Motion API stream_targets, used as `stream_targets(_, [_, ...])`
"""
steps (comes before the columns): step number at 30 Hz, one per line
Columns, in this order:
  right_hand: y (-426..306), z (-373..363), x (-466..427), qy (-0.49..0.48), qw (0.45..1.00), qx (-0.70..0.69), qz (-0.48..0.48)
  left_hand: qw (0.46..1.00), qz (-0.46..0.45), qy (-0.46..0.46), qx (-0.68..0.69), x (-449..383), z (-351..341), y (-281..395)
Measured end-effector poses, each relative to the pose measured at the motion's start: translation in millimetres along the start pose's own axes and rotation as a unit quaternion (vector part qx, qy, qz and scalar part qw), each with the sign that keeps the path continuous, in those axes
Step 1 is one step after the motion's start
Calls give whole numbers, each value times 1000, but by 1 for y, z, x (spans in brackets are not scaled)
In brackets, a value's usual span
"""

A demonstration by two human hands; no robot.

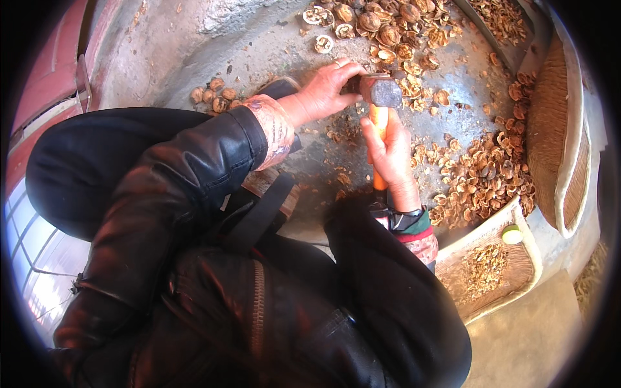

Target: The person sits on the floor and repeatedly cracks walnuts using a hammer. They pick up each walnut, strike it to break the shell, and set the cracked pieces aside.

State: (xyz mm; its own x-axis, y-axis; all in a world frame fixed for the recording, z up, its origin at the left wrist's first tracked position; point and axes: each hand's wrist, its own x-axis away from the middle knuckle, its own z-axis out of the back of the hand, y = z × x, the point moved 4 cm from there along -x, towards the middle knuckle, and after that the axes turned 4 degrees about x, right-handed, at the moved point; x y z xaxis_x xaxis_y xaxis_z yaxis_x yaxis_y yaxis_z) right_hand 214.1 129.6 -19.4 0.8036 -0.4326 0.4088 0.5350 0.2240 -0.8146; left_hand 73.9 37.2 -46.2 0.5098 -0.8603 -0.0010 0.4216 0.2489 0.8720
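My right hand (394,153) grips the orange handle of a hammer (382,92), its blocky metal head pointing away from me. Just left of that head is my left hand (326,89), thumb and fingers bent toward a dark spot beside the metal. The hammer head partly covers the fingertips' surroundings, so whether they pinch a walnut cannot be seen. Beyond both hands lies a heap of walnuts (369,22), some whole, some cracked into halves. Broken walnut shells (413,87) are scattered right of the hammer head.
Several whole walnuts (218,94) lie beside my left sleeve. A large pile of empty shells (490,179) spreads at right, against a leaning woven basket (548,126). Nearer me, a woven scoop basket (526,269) holds kernel pieces and a green round object (512,234).
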Motion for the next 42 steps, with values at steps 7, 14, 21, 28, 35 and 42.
stream_targets(7, [-6,19,14,4,989,-138,-49,998,44,-28,-16,1,3,-3])
stream_targets(14, [-5,3,1,-19,996,-82,-11,999,30,-11,-41,0,2,1])
stream_targets(21, [10,26,25,26,973,-223,-56,996,82,-30,37,3,6,0])
stream_targets(28, [40,14,45,-15,968,-230,-103,972,118,-31,199,3,12,-2])
stream_targets(35, [60,6,59,-9,967,-222,-124,967,105,3,232,-6,38,5])
stream_targets(42, [64,4,61,-16,947,-286,-146,978,118,130,117,-18,116,-7])
